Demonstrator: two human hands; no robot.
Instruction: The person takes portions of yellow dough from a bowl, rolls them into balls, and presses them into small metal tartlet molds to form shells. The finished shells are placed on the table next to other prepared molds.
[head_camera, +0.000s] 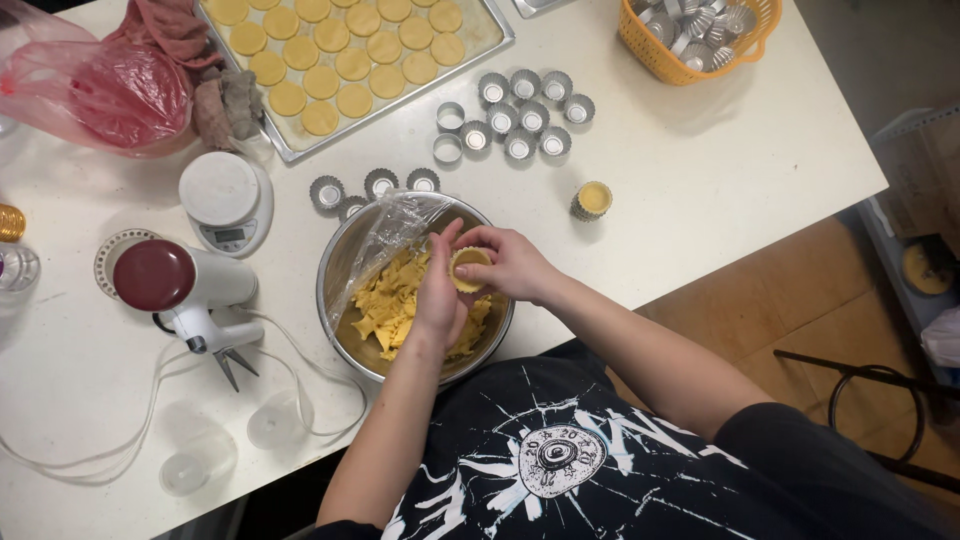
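Over a steel bowl (340, 270) of yellow dough scraps (392, 302), both my hands hold one small fluted tart tin lined with dough (470, 268). My left hand (440, 295) cups the tin from the left, thumb against its rim. My right hand (512, 262) grips it from the right, fingers curled over the top edge. Clear plastic film (385, 235) drapes over the bowl's far left rim.
A baking tray of round dough discs (345, 55) lies at the back. Several empty tart tins (520, 115) stand behind the bowl, one filled tin (593, 199) to the right. An orange basket of tins (700, 35), a kitchen scale (225, 200), a hand mixer (180, 285) and a pink bag (110, 90) surround them.
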